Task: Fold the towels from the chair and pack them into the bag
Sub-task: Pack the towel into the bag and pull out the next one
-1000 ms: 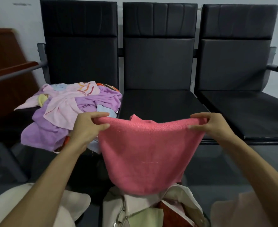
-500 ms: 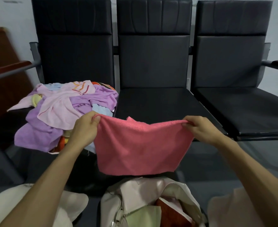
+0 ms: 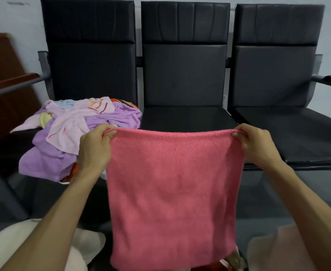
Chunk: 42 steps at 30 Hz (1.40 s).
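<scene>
Fingers of left hand (image 3: 94,151) and right hand (image 3: 256,145) pinch pink towel (image 3: 172,192) — top corners (hanging flat).

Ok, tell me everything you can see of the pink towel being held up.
The pink towel is plain, fuzzy, terry-like cloth with no pattern showing. It hangs flat and roughly square in front of the middle chair, top edge pulled level. The left hand pinches its top left corner, the right hand its top right.

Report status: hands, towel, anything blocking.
Left hand, right hand pinch pink towel by top corners. Towel hangs spread, unfolded. Towel pile sits on left chair.
</scene>
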Available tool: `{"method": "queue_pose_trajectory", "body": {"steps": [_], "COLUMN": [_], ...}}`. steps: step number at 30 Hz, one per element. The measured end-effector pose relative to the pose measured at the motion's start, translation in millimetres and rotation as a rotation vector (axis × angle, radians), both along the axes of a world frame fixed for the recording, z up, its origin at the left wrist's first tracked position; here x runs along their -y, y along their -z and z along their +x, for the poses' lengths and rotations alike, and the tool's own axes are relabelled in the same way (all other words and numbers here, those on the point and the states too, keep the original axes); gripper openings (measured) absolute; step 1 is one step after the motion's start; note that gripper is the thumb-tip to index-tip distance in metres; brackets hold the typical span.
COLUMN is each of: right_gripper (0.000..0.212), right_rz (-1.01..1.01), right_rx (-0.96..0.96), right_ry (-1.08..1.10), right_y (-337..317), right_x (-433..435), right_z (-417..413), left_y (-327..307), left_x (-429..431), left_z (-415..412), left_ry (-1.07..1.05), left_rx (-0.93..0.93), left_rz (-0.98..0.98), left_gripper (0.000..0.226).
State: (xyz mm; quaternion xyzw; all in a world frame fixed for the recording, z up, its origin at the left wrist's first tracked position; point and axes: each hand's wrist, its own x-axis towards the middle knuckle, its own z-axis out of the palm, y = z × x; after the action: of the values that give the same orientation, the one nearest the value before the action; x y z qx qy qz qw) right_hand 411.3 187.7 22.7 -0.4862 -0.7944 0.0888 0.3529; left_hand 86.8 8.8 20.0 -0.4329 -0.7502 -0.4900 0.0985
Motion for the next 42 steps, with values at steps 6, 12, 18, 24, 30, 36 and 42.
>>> {"method": "queue_pose_trajectory", "body": {"steps": [6,12,18,24,30,36,42], "right_gripper": [0.015,0.022,0.020,0.018,0.009,0.008,0.010], "right_rz": [-0.014,0.015,-0.023,-0.169,-0.238,-0.413,-0.565], "right_rx": [-0.036,-0.027,-0.021,-0.026,-0.261,-0.581,-0.788], "right_ry": [0.008,0.013,0.046,0.168,0.083,0.046,-0.046], "right_y": [-1.0,-4.9,-5.4,-1.9,-6.0,-3.1,-6.1], "right_x": [0.2,2.3,2.8,4.0,4.5,-2.1,2.4], "right_z": [-0.8,0.7,3.0,3.0,1.9,1.4,2.3], "left_y": [1.5,0.9,4.3,7.6,8.7,5.2,6.1], "left_x": [-3.7,1.0,7.1,4.3,3.1,-0.2,-3.2], "left_z": [0.1,-6.6,-4.8,-6.0,-11.2,-8.6,-10.5], "left_ry": [-0.015,-0.030,-0.025,-0.015,0.005,0.043,0.061], "left_rx": [-0.005,-0.158,-0.198,-0.234,-0.197,0.085,0.252], "left_rz": [0.036,0.024,-0.042,-0.086,-0.106,-0.093,-0.068], "left_gripper": [0.012,0.019,0.024,0.018,0.014,0.009,0.015]}}
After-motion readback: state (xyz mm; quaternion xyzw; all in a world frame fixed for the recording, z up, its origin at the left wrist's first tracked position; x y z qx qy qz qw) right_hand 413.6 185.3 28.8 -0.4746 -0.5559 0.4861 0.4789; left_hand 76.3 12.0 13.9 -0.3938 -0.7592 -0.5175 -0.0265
